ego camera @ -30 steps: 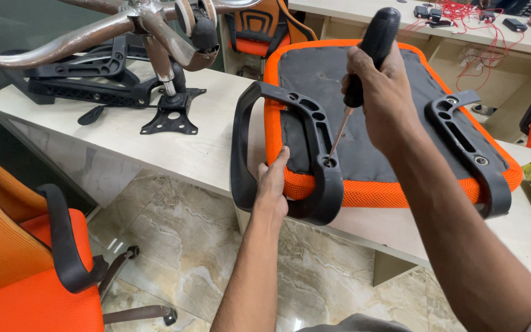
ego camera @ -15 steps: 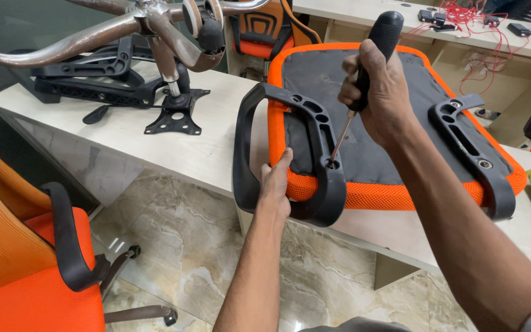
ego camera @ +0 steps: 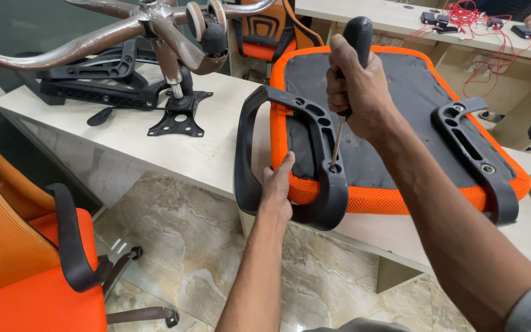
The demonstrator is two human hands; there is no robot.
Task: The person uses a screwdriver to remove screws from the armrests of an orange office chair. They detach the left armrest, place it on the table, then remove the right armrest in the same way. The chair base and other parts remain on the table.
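Observation:
An orange chair seat [ego camera: 394,197] lies upside down on a pale worktable [ego camera: 155,154], its black underside facing up. A black armrest [ego camera: 314,132] runs along its left edge, and a second black armrest [ego camera: 474,154] along the right. My right hand [ego camera: 357,86] is shut on a black-handled screwdriver [ego camera: 356,37], held upright with its tip in a hole at the near end of the left armrest. My left hand [ego camera: 278,190] grips the near lower part of that armrest and the seat's edge.
A chrome chair base with castors [ego camera: 155,31] and black chair mechanism parts [ego camera: 93,86] lie at the table's back left. An assembled orange chair [ego camera: 26,264] stands at the lower left on the marble floor. A far bench carries red wires [ego camera: 474,24].
The view has shifted a little. My right hand with the screwdriver stays on the same armrest hole, and my left hand keeps its hold on the armrest.

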